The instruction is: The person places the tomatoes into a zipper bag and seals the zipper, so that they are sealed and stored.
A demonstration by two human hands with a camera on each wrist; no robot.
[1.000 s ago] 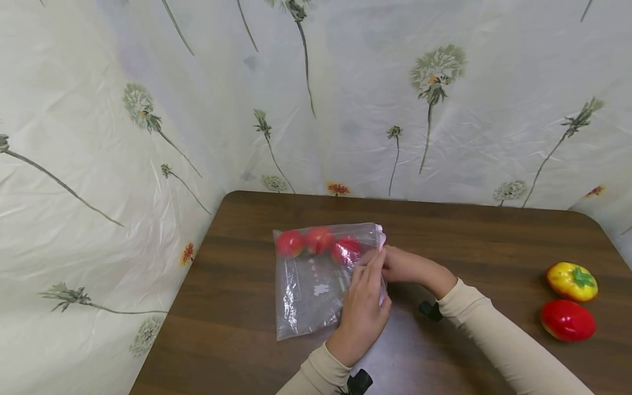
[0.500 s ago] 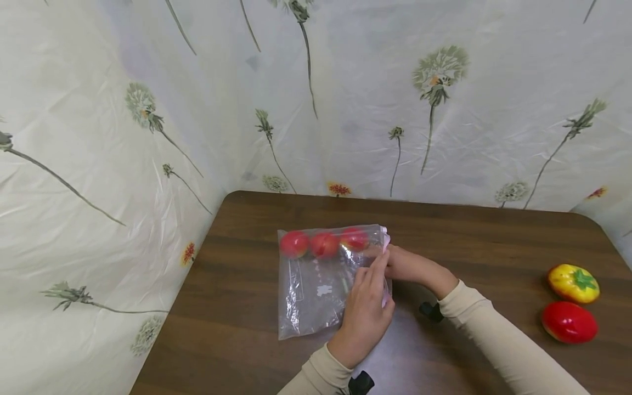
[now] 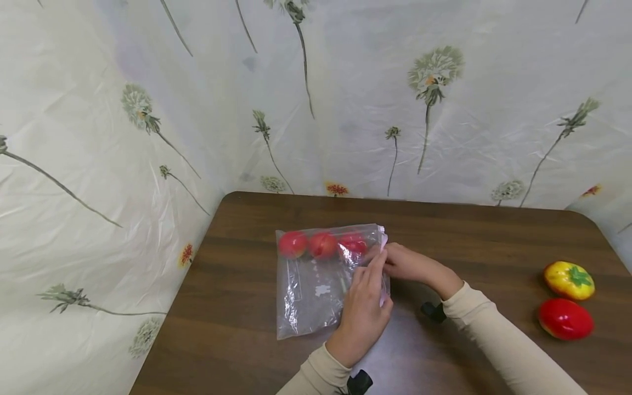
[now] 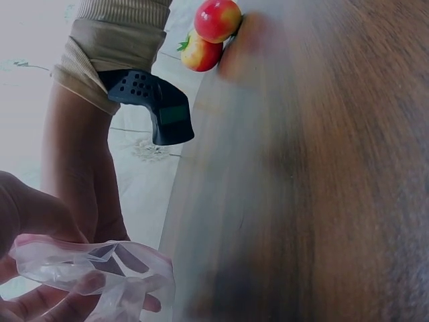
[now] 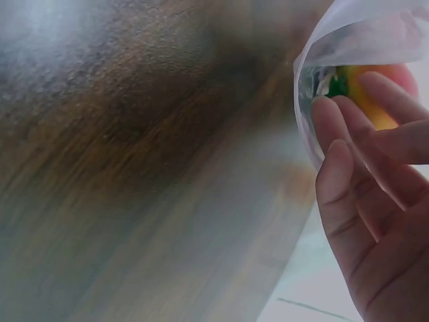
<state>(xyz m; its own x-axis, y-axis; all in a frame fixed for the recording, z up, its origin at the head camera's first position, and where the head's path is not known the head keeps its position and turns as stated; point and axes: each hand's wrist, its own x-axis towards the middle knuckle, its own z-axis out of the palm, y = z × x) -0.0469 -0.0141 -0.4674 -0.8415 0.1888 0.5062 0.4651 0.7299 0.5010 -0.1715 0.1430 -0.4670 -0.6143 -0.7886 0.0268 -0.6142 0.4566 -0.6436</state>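
A clear zip bag (image 3: 306,312) lies on the table with its pink-edged mouth toward the right. Three red toy fruits show through the plastic along its far side: one at the left (image 3: 293,244), a middle one (image 3: 323,245) and one nearest the mouth (image 3: 351,242). My left hand (image 3: 360,310) holds the mouth's edge, thumb and fingers on either side of the film. Through the opening reaches my right hand (image 3: 412,265), its fingertips hidden by the bag from above. In the right wrist view its loosely bent fingers (image 5: 328,124) overlap a yellow-red fruit (image 5: 356,84) with green leaves.
On the right of the brown table (image 3: 474,241) sit a yellow-red toy fruit (image 3: 569,280) with a green leafy cap and a glossy red one (image 3: 565,319). Floral sheeting (image 3: 345,137) rises behind the table and at its left.
Inside the bag, the fruit nearest the mouth has shifted toward the far side, level with the other two. Both hands stay almost in place at the mouth.
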